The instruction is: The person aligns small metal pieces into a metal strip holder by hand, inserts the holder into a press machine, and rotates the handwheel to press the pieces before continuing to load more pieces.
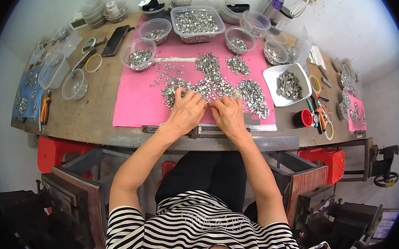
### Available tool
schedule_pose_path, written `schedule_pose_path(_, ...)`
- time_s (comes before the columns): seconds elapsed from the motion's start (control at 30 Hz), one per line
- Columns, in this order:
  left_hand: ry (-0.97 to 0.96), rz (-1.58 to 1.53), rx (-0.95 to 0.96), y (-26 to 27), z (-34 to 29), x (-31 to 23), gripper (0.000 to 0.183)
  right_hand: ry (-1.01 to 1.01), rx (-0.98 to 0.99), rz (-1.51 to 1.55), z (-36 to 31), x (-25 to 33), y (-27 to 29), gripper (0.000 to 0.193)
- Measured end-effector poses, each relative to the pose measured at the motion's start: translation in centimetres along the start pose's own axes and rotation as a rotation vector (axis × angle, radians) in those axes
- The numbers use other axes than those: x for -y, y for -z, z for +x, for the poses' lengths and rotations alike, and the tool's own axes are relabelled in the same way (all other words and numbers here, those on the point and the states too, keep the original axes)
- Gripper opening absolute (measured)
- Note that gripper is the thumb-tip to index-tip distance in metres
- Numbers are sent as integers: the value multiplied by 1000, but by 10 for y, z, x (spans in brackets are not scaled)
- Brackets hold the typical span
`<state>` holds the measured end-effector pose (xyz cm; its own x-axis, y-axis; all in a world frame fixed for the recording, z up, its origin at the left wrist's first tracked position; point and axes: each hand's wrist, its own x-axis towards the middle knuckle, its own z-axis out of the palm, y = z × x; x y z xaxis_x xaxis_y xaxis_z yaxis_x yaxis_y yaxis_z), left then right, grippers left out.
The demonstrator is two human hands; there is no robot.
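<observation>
Both my hands work close together at the near edge of loose piles of small shiny metal pieces [213, 85] on a pink mat [135, 96]. My left hand [188, 112] bends over the left pile, its fingers curled down among the pieces. Beside it, my right hand [228, 115] is also closed, fingertips pointing down and its thumb side almost touching the left hand. What either hand pinches is hidden or too small to make out. A dark metal bar with a slotted middle [207, 130] lies under my wrists along the table edge.
Clear tubs [198, 35] of metal pieces stand at the back. On the right are a white square bowl [271, 88], a red-rimmed black cup [304, 118] and pliers [319, 118]. A phone [116, 40], tape roll [93, 63] and orange-handled pliers [45, 108] lie left.
</observation>
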<state>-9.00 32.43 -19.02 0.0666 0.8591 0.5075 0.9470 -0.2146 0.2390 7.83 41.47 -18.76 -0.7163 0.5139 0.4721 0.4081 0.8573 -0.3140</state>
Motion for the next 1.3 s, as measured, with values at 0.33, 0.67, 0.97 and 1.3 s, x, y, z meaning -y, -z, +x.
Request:
schedule_pose_path(0.33, 14, -327, -28, 22, -29, -37, 10, -65, 69, 194, -18, 4, 27, 7)
schedule_pose_path(0.67, 31, -378, -81, 16, -34, -41, 15, 3, 24, 363, -45, 21, 29, 15)
schedule_pose_path(0.97, 171, -91, -56, 18, -36, -26, 38, -54, 17, 418, -42, 15, 36, 11)
schedule_pose_path(1.3, 189, -158, 265, 28, -44, -50, 61, -67, 13, 197, -19, 3, 24, 14)
